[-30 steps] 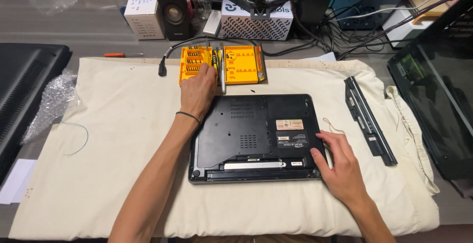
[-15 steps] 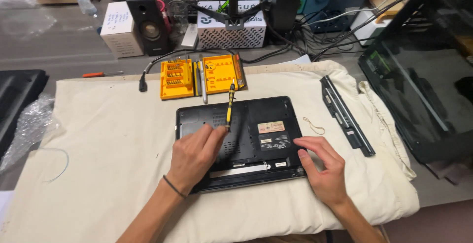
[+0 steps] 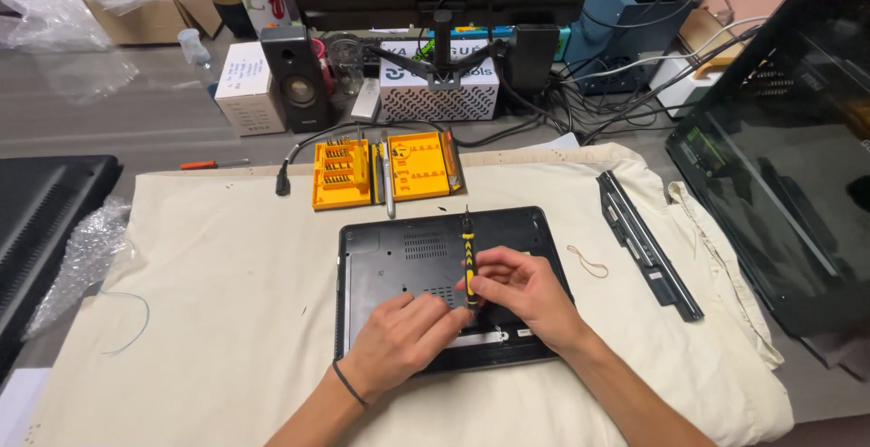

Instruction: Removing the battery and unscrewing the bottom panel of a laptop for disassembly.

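Note:
A black laptop (image 3: 399,252) lies upside down on a cream cloth (image 3: 208,302). Over its base stands a black and yellow screwdriver (image 3: 468,249), handle pointing away from me. My right hand (image 3: 526,295) wraps its fingers around the lower part of the driver. Curled on the laptop's base, my left hand (image 3: 399,334) has its fingertips meeting the driver's lower end. The driver's tip is hidden between the two hands.
An open orange bit case (image 3: 417,166) lies behind the laptop. A long black battery bar (image 3: 648,243) and a rubber band (image 3: 587,261) lie to the right. A black glass-sided case (image 3: 779,184) stands at right, a black slab (image 3: 41,220) and bubble wrap (image 3: 82,257) at left.
My left hand came back from the bit case carrying the screwdriver. My right hand left the laptop's front right corner and closed on the driver over the base.

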